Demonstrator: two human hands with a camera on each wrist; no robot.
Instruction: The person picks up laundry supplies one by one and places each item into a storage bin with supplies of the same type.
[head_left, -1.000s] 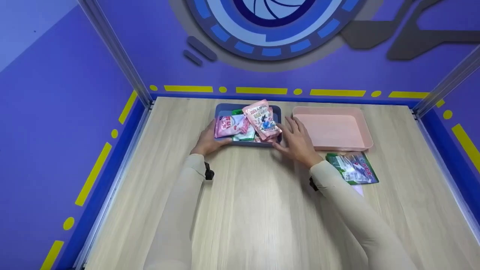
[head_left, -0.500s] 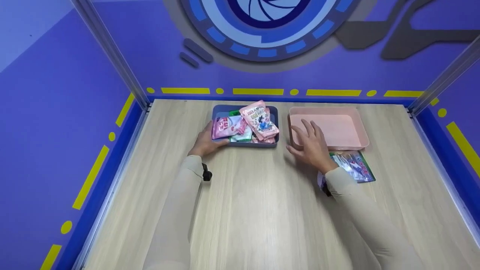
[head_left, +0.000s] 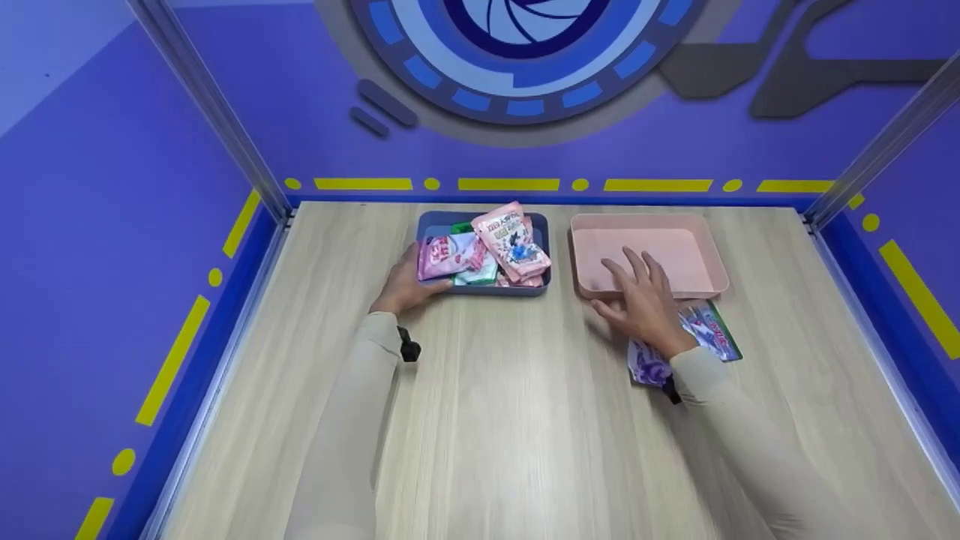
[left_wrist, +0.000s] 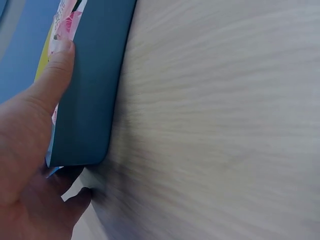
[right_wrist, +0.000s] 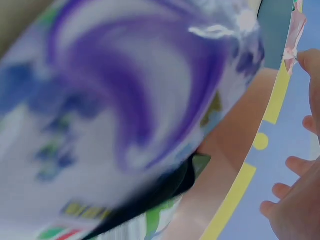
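In the head view my left hand (head_left: pixel 405 283) grips the front left corner of a blue-grey plastic tray (head_left: pixel 486 290). Its thumb lies along the front wall (left_wrist: pixel 92 85) in the left wrist view, and the fingers wrap the left end. Inside the tray are piled a pink pouch (head_left: pixel 512 241), a pink-and-white packet (head_left: pixel 448 256) and a green-and-white packet (head_left: pixel 477 274). With fingers spread, my right hand (head_left: pixel 646 304) hovers over the front wall of a pink tray (head_left: pixel 652 255) and holds nothing. Below its wrist lies a purple-and-white packet (head_left: pixel 646 364), large in the right wrist view.
A green-edged packet (head_left: pixel 716 334) lies in front of the pink tray, partly hidden by my right hand. Blue-purple panels (head_left: pixel 420 150) with yellow marks stand behind and beside the wooden table (head_left: pixel 495 420).
My right hand has left the right side of the blue-grey tray and moved rightward to the front of the pink tray. My left hand stays on its tray. The head view has shifted slightly.
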